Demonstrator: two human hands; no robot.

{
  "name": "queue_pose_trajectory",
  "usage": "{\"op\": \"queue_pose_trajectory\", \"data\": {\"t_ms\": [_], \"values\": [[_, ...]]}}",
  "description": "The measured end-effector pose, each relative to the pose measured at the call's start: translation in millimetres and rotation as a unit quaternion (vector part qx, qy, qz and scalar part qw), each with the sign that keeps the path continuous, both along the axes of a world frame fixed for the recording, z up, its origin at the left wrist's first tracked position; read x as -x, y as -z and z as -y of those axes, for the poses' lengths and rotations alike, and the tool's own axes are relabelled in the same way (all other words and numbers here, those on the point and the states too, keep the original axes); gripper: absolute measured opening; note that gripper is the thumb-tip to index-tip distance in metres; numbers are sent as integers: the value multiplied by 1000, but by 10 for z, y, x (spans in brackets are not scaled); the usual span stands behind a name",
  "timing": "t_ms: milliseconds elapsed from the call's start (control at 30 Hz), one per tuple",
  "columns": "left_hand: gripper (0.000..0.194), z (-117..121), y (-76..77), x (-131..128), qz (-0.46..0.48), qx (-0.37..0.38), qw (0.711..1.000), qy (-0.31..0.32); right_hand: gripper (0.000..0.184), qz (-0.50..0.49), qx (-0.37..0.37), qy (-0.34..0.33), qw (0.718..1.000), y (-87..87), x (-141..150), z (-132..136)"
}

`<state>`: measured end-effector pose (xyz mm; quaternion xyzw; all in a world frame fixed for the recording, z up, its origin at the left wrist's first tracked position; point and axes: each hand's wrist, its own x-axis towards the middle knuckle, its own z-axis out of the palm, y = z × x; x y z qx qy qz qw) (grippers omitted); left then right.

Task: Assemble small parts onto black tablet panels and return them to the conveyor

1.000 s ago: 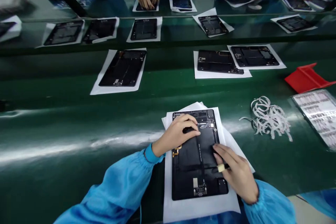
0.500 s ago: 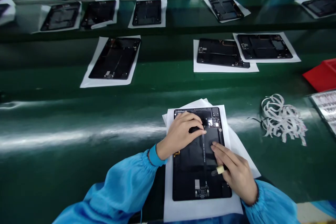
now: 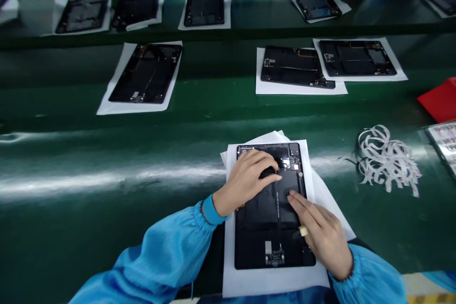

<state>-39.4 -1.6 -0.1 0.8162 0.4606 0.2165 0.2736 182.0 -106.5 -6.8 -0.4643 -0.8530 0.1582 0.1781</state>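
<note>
Both hands are down on the open tablet, a flat black rectangle lying on a white paper sheet on the glossy green belt. Its long axis runs straight away from the person, the end with the small connector board nearest the body and the crowded component end pointing up the belt. The left hand lies over that far end, fingers curled and pressing flat on the matte black interior, gripping nothing. The right hand rests on the tablet's right half, forefingers stretched out flat along the surface, and a small pale stub shows by the thumb; whether it is pinched there, I cannot tell. To the tablet's right, well apart, lies a loose tangle of white peeled strips, curly and thin. Beyond the tablet, further up the belt, more black tablets lie on paper.
</note>
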Motion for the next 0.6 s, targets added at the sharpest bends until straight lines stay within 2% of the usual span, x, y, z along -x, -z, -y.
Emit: {"op": "queue_pose_trajectory", "data": {"t_ms": [67,167,267,333,467,600], "values": [[22,18,1,-11,-12,-15,1000,2,66,44,-18,-6,999,-86,3,54],[24,66,-26,2,14,-49,999,-9,61,78,-45,-66,994,-178,28,114],[10,209,-78,126,60,-69,992,-86,61,98,-53,-114,987,-192,86,35],[3,404,-88,280,43,-59,986,-149,66,111,-45,-109,987,-176,134,-108],[12,997,9,594,-58,3,968,-245,70,77,-7,-61,995,-153,221,-425],[22,1516,128,653,-131,44,943,-302,67,30,10,-38,999,-132,254,-517]]}}
